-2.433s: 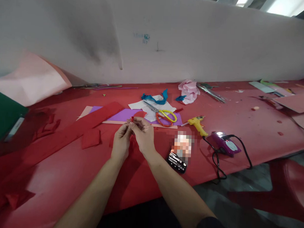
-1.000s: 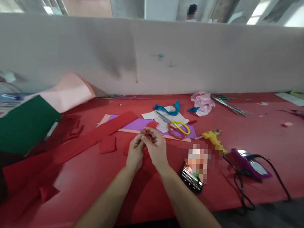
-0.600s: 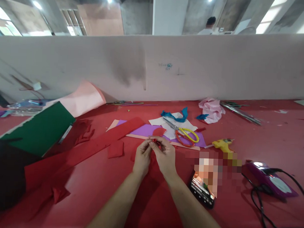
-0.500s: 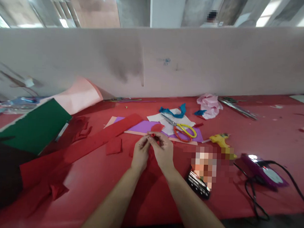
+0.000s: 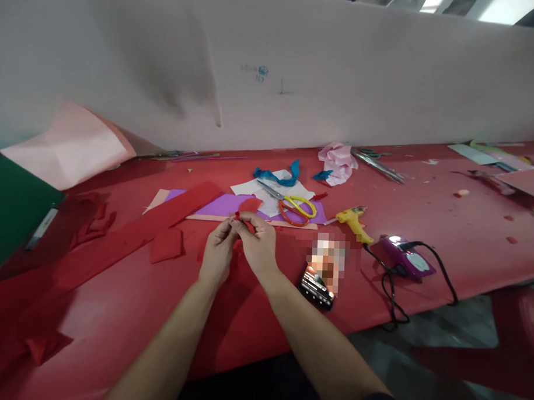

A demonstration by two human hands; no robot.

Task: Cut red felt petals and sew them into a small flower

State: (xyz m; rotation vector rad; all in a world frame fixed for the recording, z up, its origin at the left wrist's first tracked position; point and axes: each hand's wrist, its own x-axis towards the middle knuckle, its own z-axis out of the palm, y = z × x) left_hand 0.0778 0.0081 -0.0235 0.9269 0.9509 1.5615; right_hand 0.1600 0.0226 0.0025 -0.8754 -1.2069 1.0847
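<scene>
My left hand (image 5: 218,252) and my right hand (image 5: 259,245) meet above the red table (image 5: 423,229), fingers pinched together on a small piece of red paper (image 5: 238,215) that pokes up between the fingertips. Both hands are closed on it. A long red crepe paper strip (image 5: 130,233) lies just left of them, with a small red square (image 5: 166,245) beside it. Behind the hands lies a purple sheet (image 5: 218,203) with yellow and orange scissors (image 5: 293,205) on it.
A phone (image 5: 317,286) lies right of my right wrist. A yellow glue gun (image 5: 353,219) and a purple device (image 5: 406,257) with a black cable are further right. Pink crumpled paper (image 5: 337,160), blue scraps (image 5: 279,174), a green sheet (image 5: 10,205) and a pink sheet (image 5: 71,146) sit around. A white partition (image 5: 298,67) stands behind.
The view has tilted back down and shifted right. My hands stay together on the red paper piece, their fingers working it slightly.
</scene>
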